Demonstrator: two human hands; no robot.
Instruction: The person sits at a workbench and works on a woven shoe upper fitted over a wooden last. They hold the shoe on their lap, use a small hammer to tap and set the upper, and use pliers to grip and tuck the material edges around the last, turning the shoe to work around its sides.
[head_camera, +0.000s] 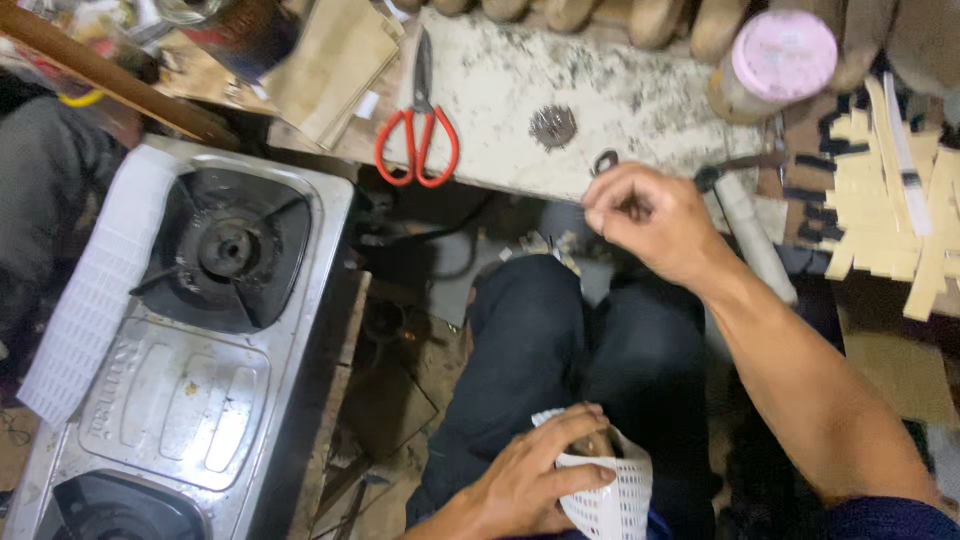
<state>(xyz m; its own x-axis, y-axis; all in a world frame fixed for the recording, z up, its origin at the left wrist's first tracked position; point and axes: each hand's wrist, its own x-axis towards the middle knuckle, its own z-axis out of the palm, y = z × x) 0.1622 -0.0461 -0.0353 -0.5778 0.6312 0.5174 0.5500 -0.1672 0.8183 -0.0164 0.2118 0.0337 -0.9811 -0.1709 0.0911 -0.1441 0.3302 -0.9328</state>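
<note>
**Two hands at a cluttered bench: one on white mesh, one pinching at the board's edge**

The left hand (530, 475), at about six o'clock in the head view, is curled around a piece of white plastic mesh sheet (615, 495) resting on the person's dark-trousered lap (540, 340). The fingers wrap over the top of the mesh and the thumb presses its side, so the hand is closed on it; something small and brownish sits under the fingertips, too hidden to identify.

The right hand (645, 215), just to the two o'clock side of centre, is raised above the knees at the near edge of a stained, whitish work board (500, 90). Its thumb and forefinger are pinched together; whether anything lies between them cannot be told, as the tips are blurred. A small dark metal ring (605, 160) lies on the board just beside those fingertips, and a dark, round, toothed disc (553, 125) sits a little farther toward twelve o'clock.

Red-handled scissors (418, 130) lie on the board at eleven o'clock. A jar with a pink lid (775, 60) stands at one o'clock, with a heap of pale cardboard strips (885, 210) at two to three o'clock. A stainless-steel two-burner gas stove (200, 330) fills the nine o'clock side, a long strip of white mesh (95, 290) draped along its far edge.
</note>
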